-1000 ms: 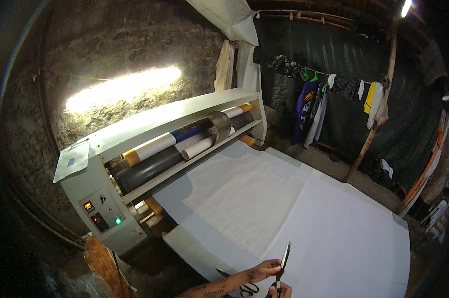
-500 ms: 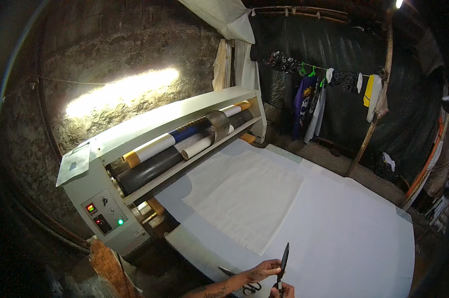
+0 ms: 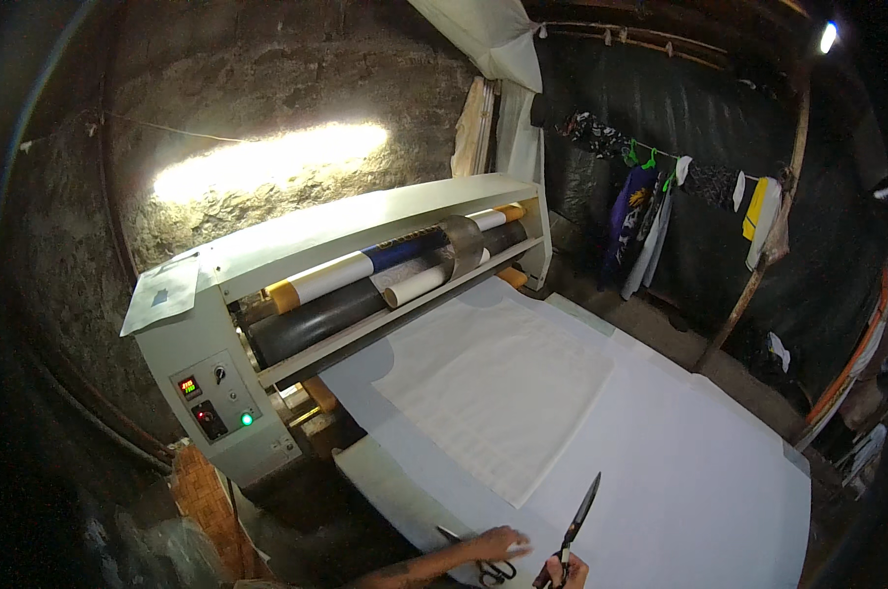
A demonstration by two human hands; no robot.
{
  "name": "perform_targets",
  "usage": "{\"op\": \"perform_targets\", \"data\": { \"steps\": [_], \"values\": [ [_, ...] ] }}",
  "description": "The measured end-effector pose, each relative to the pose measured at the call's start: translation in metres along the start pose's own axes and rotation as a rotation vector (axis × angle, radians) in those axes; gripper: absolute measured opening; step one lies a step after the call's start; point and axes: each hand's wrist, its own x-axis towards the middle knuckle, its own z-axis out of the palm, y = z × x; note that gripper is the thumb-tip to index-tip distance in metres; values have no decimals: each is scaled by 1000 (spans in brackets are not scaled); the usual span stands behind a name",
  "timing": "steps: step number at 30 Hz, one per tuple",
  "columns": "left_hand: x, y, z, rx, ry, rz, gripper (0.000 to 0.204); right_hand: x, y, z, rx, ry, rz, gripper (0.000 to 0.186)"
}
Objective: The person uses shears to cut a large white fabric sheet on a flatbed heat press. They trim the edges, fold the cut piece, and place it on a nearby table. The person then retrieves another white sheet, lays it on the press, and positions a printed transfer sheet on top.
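Note:
My right hand (image 3: 574,571) grips a pair of dark-bladed scissors (image 3: 583,508) at the lower edge, closed blades pointing up and tilted to the right. Just left of it, my left hand (image 3: 500,543) is empty, with loosely bent fingers slightly apart. Beneath that hand lies a second pair of scissors with black handles (image 3: 499,573); my wrist covers its middle, and a blade tip shows to the left. Beyond both hands a white cut fabric piece (image 3: 498,398) rests flat on the white-covered table (image 3: 689,432).
A large roller heat press (image 3: 267,245) stands at the table's far left, with rolls of printed and white material (image 3: 405,257) on it. Its control panel (image 3: 211,401) has lit indicators. Clothes (image 3: 635,226) hang on a line at the back, near a slanted wooden pole (image 3: 758,285).
My left hand has come away from the scissors in my right hand and shifted left. Those scissors now tilt further right. The whole view has turned slightly left.

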Motion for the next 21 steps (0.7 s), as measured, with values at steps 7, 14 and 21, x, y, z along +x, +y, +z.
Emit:
{"op": "perform_targets", "data": {
  "steps": [7, 14, 21],
  "values": [
    [-44, -57, 17, 530, -180, 99, 35, 6, 0, -6, -59, 81, -21, 24],
    [-55, -92, 12, 454, 32, 250, 7, 14, 8, 9, -99, 128, 18, 27],
    [-96, -122, -46, 624, 115, -3, 5, 32, 98, -19, -259, 91, 71, 29]
  ]
}}
